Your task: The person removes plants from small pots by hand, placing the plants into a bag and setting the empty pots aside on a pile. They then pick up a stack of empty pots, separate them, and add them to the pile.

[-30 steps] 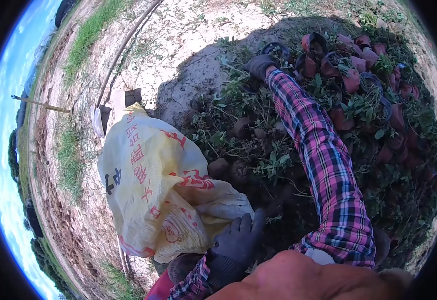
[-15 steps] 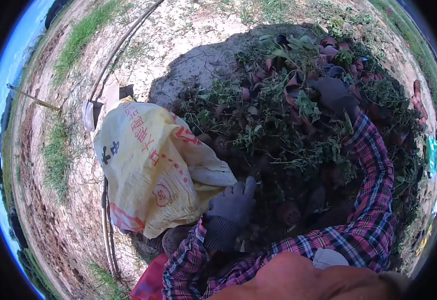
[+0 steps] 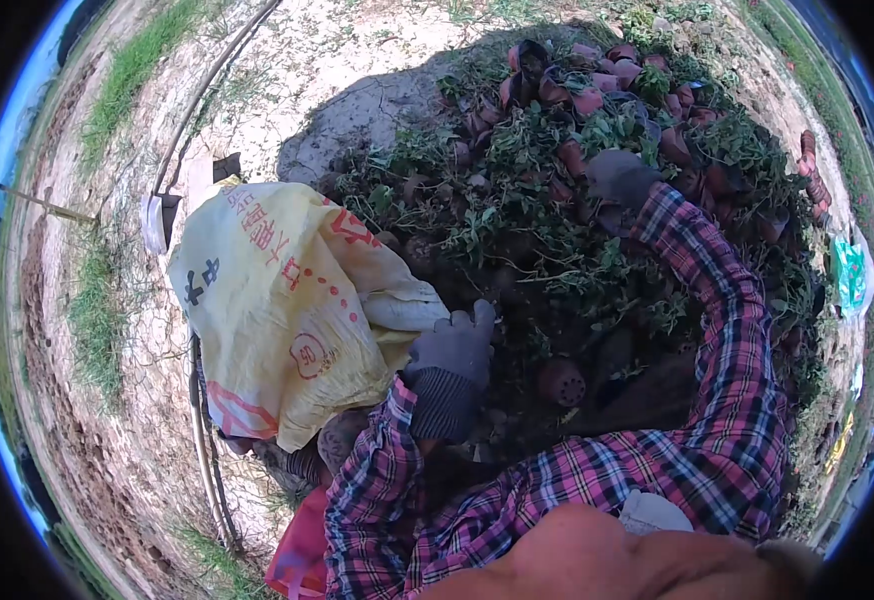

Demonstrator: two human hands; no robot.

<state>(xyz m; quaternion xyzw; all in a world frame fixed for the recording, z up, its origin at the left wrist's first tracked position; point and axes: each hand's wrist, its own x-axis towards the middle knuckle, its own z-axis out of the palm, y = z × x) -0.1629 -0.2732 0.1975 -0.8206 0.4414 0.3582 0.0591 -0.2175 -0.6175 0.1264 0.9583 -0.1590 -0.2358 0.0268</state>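
Observation:
My left hand point(image 3: 452, 350), in a grey glove with a ribbed cuff, is beside the open edge of a yellowish woven sack point(image 3: 267, 300) printed in red and black. Its fingers are curled closed; what they hold, if anything, is hidden. Farther out, my right hand point(image 3: 622, 178), also gloved, is over a heap of green uprooted plants point(image 3: 517, 235) and reddish-brown plastic pots point(image 3: 617, 72). Its fingers are bent downward, and their tips and anything in them are out of sight. One pot point(image 3: 562, 382) with holes in its base lies in shadow near my left hand.
A thin dark hose point(image 3: 202, 105) runs along the pale dry ground left of the sack. Grass tufts point(image 3: 97, 325) grow beyond it. Stacked pots point(image 3: 813, 178) and a green-and-white bag point(image 3: 850, 275) lie at the right. Something red point(image 3: 299, 545) is by my left elbow.
The whole view has shifted, so the scene sits higher and farther left. My right hand has drawn slightly left and nearer over the heap. My left hand stays by the sack's edge.

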